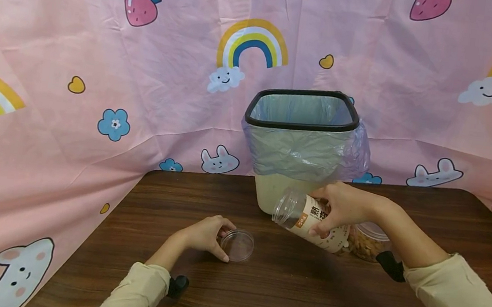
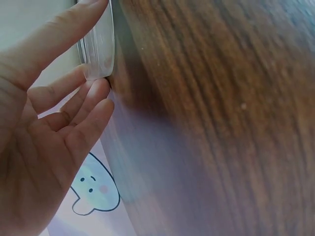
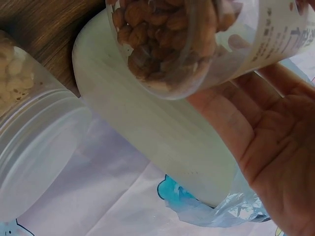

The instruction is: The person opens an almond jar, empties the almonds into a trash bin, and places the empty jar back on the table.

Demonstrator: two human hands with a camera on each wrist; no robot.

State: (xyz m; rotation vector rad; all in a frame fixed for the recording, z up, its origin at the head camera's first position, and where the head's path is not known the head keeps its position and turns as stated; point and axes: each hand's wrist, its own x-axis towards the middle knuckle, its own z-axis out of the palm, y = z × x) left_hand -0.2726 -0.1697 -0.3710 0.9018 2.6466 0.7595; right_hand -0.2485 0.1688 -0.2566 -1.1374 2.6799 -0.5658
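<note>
My left hand (image 1: 207, 235) rests at the left side of a round clear plastic lid (image 1: 237, 245) on the table, thumb and fingertips around its rim. In the left wrist view the lid (image 2: 101, 49) appears edge-on between thumb and fingers. My right hand (image 1: 346, 207) grips a clear jar (image 1: 311, 220) round its cream label. This jar is uncovered and tilted, its mouth toward the left and raised. Brown nuts (image 3: 157, 37) lie gathered at its bottom end in the right wrist view.
A second clear jar (image 1: 366, 242) with pale nuts stands behind the right wrist. At the back of the dark wooden table (image 1: 265, 299) stands a pale bin (image 1: 278, 191) with a black rim and a plastic bag liner. A pink patterned cloth (image 1: 169, 62) hangs behind.
</note>
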